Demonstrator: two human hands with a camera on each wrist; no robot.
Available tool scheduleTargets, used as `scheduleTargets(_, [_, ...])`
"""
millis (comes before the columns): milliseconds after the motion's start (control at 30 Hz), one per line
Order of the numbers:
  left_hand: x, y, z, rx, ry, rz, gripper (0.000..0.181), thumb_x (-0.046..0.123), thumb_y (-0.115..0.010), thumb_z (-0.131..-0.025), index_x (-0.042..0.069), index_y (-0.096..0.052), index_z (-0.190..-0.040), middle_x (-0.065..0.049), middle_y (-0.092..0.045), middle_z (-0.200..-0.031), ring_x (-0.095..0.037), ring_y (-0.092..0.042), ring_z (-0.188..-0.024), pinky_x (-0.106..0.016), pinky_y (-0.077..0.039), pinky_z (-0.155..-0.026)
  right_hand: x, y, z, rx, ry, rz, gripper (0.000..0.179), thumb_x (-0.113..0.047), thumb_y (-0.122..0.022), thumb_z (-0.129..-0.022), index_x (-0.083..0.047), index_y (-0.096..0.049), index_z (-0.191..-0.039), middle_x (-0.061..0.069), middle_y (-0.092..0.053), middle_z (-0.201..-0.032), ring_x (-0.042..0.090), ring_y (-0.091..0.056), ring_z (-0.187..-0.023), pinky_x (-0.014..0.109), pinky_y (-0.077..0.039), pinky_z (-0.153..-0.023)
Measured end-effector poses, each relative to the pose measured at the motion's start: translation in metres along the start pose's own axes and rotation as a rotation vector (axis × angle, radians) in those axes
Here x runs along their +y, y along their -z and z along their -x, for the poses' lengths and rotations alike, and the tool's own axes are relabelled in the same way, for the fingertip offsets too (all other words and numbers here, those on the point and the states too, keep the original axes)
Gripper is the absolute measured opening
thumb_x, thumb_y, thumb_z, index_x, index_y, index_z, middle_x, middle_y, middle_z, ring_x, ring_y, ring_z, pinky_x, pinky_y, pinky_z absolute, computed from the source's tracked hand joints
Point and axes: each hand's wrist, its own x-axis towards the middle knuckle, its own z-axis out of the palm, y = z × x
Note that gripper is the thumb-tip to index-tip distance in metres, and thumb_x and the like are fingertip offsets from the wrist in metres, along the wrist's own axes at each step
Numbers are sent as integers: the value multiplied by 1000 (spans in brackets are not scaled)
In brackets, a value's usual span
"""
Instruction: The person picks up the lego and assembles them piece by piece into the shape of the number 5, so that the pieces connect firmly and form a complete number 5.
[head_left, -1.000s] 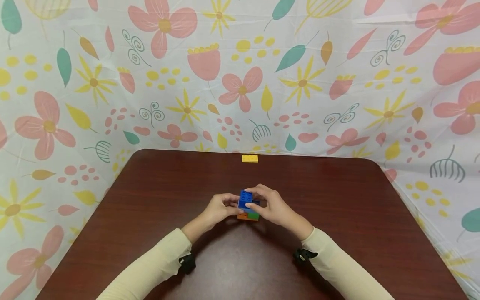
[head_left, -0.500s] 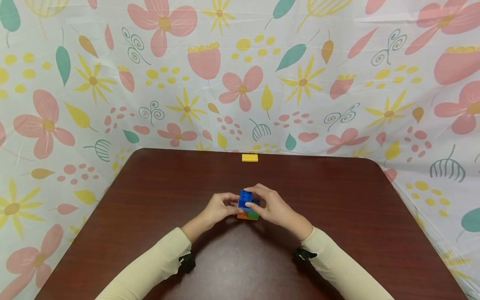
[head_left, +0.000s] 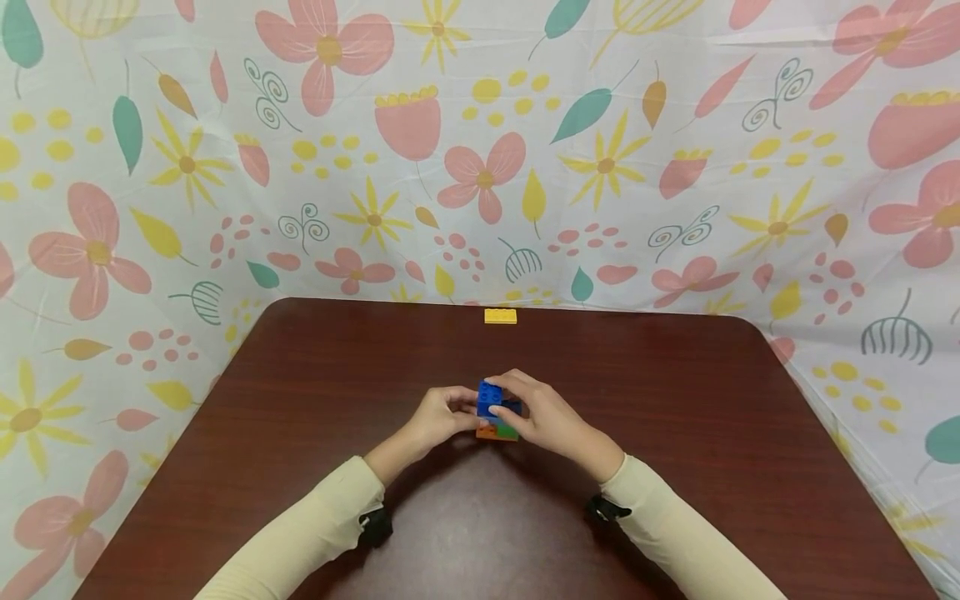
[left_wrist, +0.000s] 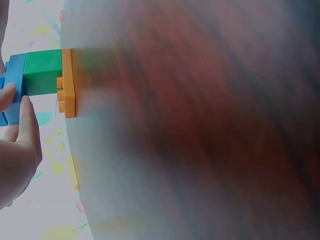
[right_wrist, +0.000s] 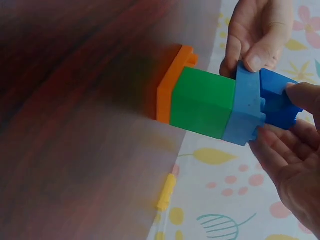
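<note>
A small stack of toy building bricks stands on the table (head_left: 360,358). At its base lies an orange plate (right_wrist: 169,97), with a green brick (right_wrist: 202,102) on one end. A light blue plate (right_wrist: 245,107) caps the green brick and juts out past it. On its left part is a dark blue brick (head_left: 489,400), pinched between thumb and fingers of my right hand (head_left: 551,417). My left hand (head_left: 440,414) pinches the overhanging end of the light blue plate. Whether the dark blue brick is fully seated on the studs cannot be told.
A yellow brick (head_left: 500,317) lies at the table's far edge, behind the stack. A flower-printed cloth (head_left: 480,117) hangs behind the table and along its sides. Each wrist carries a black strapped camera.
The right hand and dark blue brick have shifted very slightly, and a little more of the light blue plate shows beside the brick. The left hand stays put.
</note>
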Motion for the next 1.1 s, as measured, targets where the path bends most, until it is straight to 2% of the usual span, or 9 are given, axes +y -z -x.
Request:
scheduleTargets(167, [-11, -1, -7, 17, 3, -10, 34, 14, -75, -70, 5, -64, -101, -11, -64, -91, -21, -60, -83, -31, -51, -69, 0, -1, 2, 28, 5, -19, 41, -20, -62, -83, -12, -51, -121, -4, -53, -103, 5, -55, -81, 16, -45, -54])
scheduleTargets(433, [-10, -2, -8, 28, -1, -29, 36, 19, -76, -69, 6, -64, -101, -7, -65, -88, -18, -61, -81, -31, -51, -68, -1, -4, 5, 76, -6, -24, 40, -18, -61, -83, -10, -51, -121, -2, -54, -101, 10, -59, -89, 27, -51, -68])
scheduleTargets(567, [-11, -2, -8, 28, -2, -28, 36, 18, -76, -69, 6, -64, -101, -7, -65, -88, -18, -61, -81, -31, -51, -68, -2, -5, 6, 90, -21, -21, 40, -18, -61, -83, -10, -51, -122, -3, -54, -102, 9, -58, -89, 25, -50, -67])
scheduleTargets(767, [-13, -1, -7, 19, 6, -43, 37, 19, -75, -70, 7, -63, -102, -6, -65, -90, -18, -61, -83, -31, -51, -69, -7, -4, 7, 67, -56, -41, 40, -18, -59, -85, -12, -50, -123, -5, -53, -104, 7, -54, -83, 19, -45, -60])
scheduleTargets(967, [-13, -2, -7, -3, -2, -47, 33, 17, -72, -74, 7, -61, -103, -8, -63, -93, -20, -59, -85, -31, -50, -70, -5, -3, 8, 26, -82, -67, 46, -10, -59, -84, -11, -45, -127, -1, -51, -112, 11, -56, -96, 28, -50, -74])
scheduleTargets(1100, [-14, -1, -6, -19, 9, -35, 33, 15, -71, -75, 8, -60, -105, -8, -62, -96, -21, -57, -87, -31, -50, -71, -4, -5, 9, 33, -84, -58, 49, -8, -61, -82, -11, -44, -128, 1, -52, -112, 16, -57, -98, 32, -49, -76])
